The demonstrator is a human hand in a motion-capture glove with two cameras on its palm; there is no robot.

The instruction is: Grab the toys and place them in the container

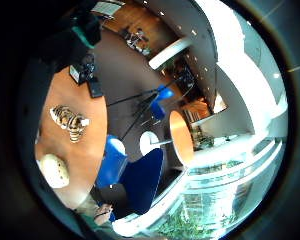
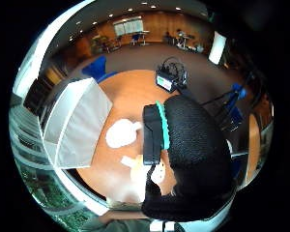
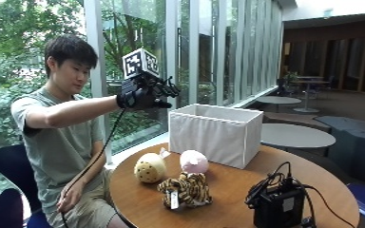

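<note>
I hold gloved right hand (image 3: 143, 97) high, empty, fingers relaxed | tiger (image 3: 184, 189), pink toy (image 3: 194, 162), yellow toy (image 3: 150, 168) on counter (image 3: 233, 190) near white fabric bin (image 3: 215, 134) | risk: reaching down topples bin.

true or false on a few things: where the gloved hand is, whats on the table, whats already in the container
1. The gloved right hand is raised in the air above the table. True.
2. That hand is gripping the tiger toy. False: the tiger toy lies on the table and the hand holds nothing.
3. Three soft toys sit on the table beside the white container. True: the tiger, a pink toy and a yellow spotted toy.
4. The white container is lying tipped on its side. False: it stands upright with its open top up.
5. The black device with cables sits inside the container. False: it stands on the table, apart from it.
</note>
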